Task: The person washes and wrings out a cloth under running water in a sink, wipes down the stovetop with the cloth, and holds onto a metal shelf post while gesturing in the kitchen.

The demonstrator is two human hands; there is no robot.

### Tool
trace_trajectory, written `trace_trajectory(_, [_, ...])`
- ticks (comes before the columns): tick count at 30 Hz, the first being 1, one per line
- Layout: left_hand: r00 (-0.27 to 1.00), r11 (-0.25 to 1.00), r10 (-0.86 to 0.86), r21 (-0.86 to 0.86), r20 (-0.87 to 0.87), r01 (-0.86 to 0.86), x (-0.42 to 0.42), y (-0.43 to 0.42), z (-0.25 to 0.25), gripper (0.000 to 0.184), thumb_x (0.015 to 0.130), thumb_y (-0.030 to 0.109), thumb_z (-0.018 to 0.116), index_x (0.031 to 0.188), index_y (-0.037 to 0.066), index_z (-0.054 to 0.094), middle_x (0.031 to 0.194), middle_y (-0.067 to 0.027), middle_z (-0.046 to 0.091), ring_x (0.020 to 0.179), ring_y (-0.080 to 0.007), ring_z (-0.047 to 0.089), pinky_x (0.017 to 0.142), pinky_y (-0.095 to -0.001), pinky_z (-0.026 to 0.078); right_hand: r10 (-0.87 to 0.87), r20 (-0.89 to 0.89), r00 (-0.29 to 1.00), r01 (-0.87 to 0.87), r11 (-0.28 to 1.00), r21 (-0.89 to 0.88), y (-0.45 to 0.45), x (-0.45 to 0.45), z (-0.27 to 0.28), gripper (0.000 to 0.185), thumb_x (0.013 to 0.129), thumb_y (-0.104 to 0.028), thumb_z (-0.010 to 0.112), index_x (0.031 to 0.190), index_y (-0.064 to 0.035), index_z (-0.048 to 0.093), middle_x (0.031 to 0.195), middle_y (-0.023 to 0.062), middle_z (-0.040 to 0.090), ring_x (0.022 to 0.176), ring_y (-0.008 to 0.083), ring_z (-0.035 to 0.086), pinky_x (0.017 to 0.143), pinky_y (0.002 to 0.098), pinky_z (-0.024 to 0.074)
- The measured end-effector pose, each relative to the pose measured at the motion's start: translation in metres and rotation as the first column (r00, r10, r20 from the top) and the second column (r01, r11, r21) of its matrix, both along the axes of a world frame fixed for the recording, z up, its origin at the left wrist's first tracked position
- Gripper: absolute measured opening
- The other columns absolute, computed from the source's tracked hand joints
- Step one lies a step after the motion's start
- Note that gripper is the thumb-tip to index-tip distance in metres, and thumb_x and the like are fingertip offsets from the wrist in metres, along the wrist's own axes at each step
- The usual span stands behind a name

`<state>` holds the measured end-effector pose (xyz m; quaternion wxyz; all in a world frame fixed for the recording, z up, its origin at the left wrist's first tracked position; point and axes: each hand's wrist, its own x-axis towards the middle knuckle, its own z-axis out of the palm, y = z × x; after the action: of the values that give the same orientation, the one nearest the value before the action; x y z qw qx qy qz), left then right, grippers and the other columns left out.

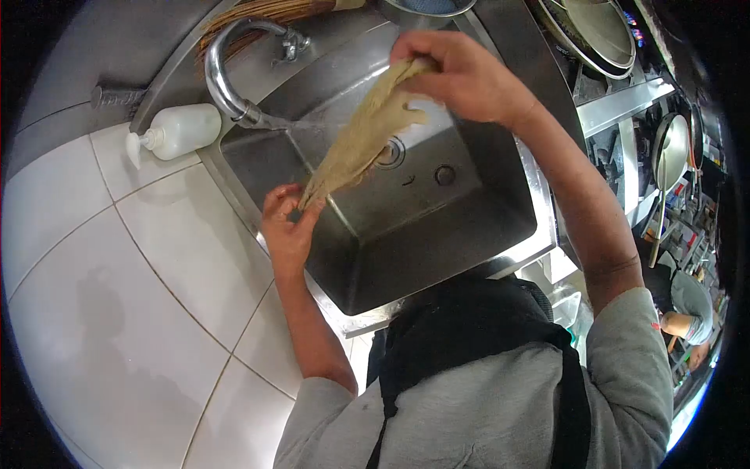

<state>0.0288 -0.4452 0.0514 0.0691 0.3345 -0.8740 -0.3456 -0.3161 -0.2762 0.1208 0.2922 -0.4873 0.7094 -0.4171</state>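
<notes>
A wet-looking tan cloth [363, 129] hangs stretched on a slant over a steel sink [422, 266]. My left hand [289, 227] pinches its lower end near the sink's left edge. Higher up, at the far side, my right hand [461, 74] grips the upper end between thumb and fingers. Water runs from the curved faucet [223, 74] toward the cloth's left side. Part of the drain [392, 153] shows behind the cloth.
A white pump bottle [186, 131] lies at the sink's left corner by the tiled wall [156, 313]. A straw broom [266, 14] rests behind the faucet. Pans [598, 31] stand at the upper right. Another person's arm [680, 324] shows at the far right.
</notes>
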Motion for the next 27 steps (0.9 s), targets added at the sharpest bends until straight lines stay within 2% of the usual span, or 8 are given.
trace_trajectory(3, [0.979, 0.957, 0.046, 0.289, -0.198, 0.014, -0.002, 0.001, 0.014, 0.027, 0.088, 0.018, 0.078, 0.111, 0.006, 0.07, 0.122, -0.0134, 0.065, 0.115, -0.0285, 0.065, 0.098, -0.0421, 0.052, -0.207, 0.271, 0.94, 0.184, 0.977, 0.107, -0.006, -0.006, 0.017, 0.022, 0.095, -0.014, 0.067, 0.113, -0.0037, 0.065, 0.098, 0.0083, 0.068, 0.09, 0.0178, 0.067, 0.082, 0.034, 0.0547])
trace_trajectory(5, [0.719, 0.345, 0.671, 0.935, -0.182, -0.085, -0.017, 0.01, 0.026, 0.03, 0.092, 0.009, 0.068, 0.122, 0.008, 0.063, 0.129, -0.0119, 0.065, 0.127, -0.0326, 0.06, 0.109, -0.0485, 0.048, -0.376, 0.462, 0.803, 0.376, 0.922, 0.096, -0.025, 0.003, 0.002, 0.022, 0.095, -0.017, 0.067, 0.114, -0.0046, 0.066, 0.101, 0.0095, 0.07, 0.09, 0.0185, 0.067, 0.083, 0.0341, 0.0549])
trace_trajectory(8, [0.474, 0.115, 0.867, 0.986, -0.158, 0.118, -0.082, 0.014, 0.013, 0.032, 0.097, 0.011, 0.061, 0.129, 0.008, 0.058, 0.13, -0.01, 0.065, 0.129, -0.0331, 0.058, 0.111, -0.052, 0.047, -0.369, 0.069, 0.927, 0.375, 0.921, -0.109, -0.073, 0.073, -0.058, 0.025, 0.097, -0.024, 0.064, 0.117, -0.0092, 0.066, 0.105, 0.0121, 0.073, 0.091, 0.0213, 0.071, 0.086, 0.0384, 0.0566])
trace_trajectory(13, [0.481, -0.105, 0.876, 0.965, -0.024, 0.24, -0.113, -0.012, -0.066, 0.034, 0.103, 0.031, 0.059, 0.131, 0.011, 0.06, 0.128, -0.0088, 0.066, 0.124, -0.0301, 0.06, 0.108, -0.0488, 0.049, 0.388, -0.414, 0.824, -0.378, 0.919, 0.109, -0.084, 0.162, -0.066, 0.042, 0.097, -0.049, 0.057, 0.097, -0.0117, 0.077, 0.09, 0.017, 0.075, 0.088, 0.0348, 0.073, 0.08, 0.0498, 0.0572])
trace_trajectory(16, [0.511, -0.133, 0.859, 0.974, 0.02, 0.185, -0.13, -0.002, -0.058, 0.039, 0.105, 0.045, 0.051, 0.126, 0.014, 0.062, 0.125, -0.0094, 0.067, 0.117, -0.0283, 0.064, 0.1, -0.0476, 0.053, 0.109, -0.376, 0.92, 0.014, 0.951, 0.31, -0.113, 0.117, -0.068, 0.044, 0.097, -0.051, 0.057, 0.087, -0.013, 0.078, 0.085, 0.0159, 0.074, 0.084, 0.0337, 0.073, 0.075, 0.0484, 0.0575])
trace_trajectory(17, [0.527, -0.151, 0.849, 0.976, 0.047, 0.155, -0.13, 0.004, -0.057, 0.042, 0.105, 0.05, 0.049, 0.124, 0.015, 0.062, 0.124, -0.0096, 0.067, 0.114, -0.0277, 0.065, 0.098, -0.0472, 0.055, -0.024, -0.451, 0.892, 0.056, 0.997, 0.058, -0.112, 0.113, -0.074, 0.045, 0.098, -0.05, 0.057, 0.086, -0.0114, 0.077, 0.083, 0.0156, 0.073, 0.078, 0.0342, 0.072, 0.069, 0.0479, 0.0575])
trace_trajectory(24, [0.618, -0.262, 0.776, 0.828, -0.125, 0.495, -0.116, -0.008, -0.089, 0.052, 0.106, 0.057, 0.043, 0.127, 0.013, 0.061, 0.125, -0.0108, 0.066, 0.113, -0.0312, 0.066, 0.095, -0.0507, 0.056, -0.065, -0.681, 0.729, -0.097, 0.976, -0.197, -0.096, 0.137, -0.076, 0.053, 0.099, -0.055, 0.054, 0.095, -0.0063, 0.075, 0.085, 0.0168, 0.074, 0.073, 0.0343, 0.072, 0.065, 0.047, 0.0573])
trace_trajectory(27, [0.674, -0.255, 0.731, 0.874, -0.106, 0.414, -0.12, 0.0, -0.074, 0.053, 0.106, 0.056, 0.045, 0.13, 0.012, 0.061, 0.126, -0.0108, 0.066, 0.115, -0.0318, 0.065, 0.098, -0.0512, 0.054, 0.164, -0.373, 0.913, -0.011, 0.925, 0.38, -0.111, 0.119, -0.064, 0.053, 0.097, -0.056, 0.057, 0.097, -0.0058, 0.074, 0.098, 0.0197, 0.075, 0.084, 0.0358, 0.073, 0.073, 0.0467, 0.0569])
